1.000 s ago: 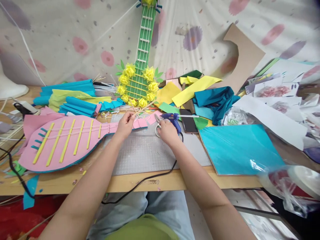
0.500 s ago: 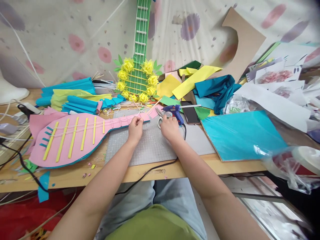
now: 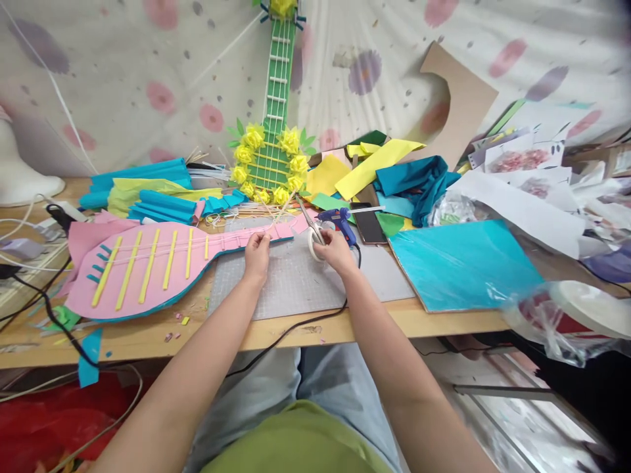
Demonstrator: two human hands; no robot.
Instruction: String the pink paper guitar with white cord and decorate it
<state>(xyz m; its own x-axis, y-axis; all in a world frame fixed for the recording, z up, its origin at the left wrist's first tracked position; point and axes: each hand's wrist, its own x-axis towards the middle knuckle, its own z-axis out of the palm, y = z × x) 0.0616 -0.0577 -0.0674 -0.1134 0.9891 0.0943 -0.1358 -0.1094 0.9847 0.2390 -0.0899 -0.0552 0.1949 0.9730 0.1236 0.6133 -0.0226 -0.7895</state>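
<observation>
A pink paper pipa (image 3: 158,269) with a blue edge lies at the left of the table, with yellow strips and thin white strings across its body. My left hand (image 3: 257,255) is pinched at its neck, where the strings gather; the exact grip is partly hidden by the fingers. Silver scissors with white handles (image 3: 312,226) are in my right hand (image 3: 337,252), blades pointing up and away, close to the end of the neck. Just behind that hand lies a blue glue gun (image 3: 340,218) with a white glue stick.
A grey cutting mat (image 3: 286,289) lies under both hands. A green paper instrument with yellow flowers (image 3: 276,141) stands at the back. A phone (image 3: 369,226), blue board (image 3: 463,269), yellow paper (image 3: 374,167) and blue paper rolls (image 3: 162,207) surround the work. A black cord (image 3: 296,325) crosses the front edge.
My right hand has picked up the scissors from beside the glue gun and now holds them by the handles. My left hand stays pinched at the neck. The head view has shifted slightly.
</observation>
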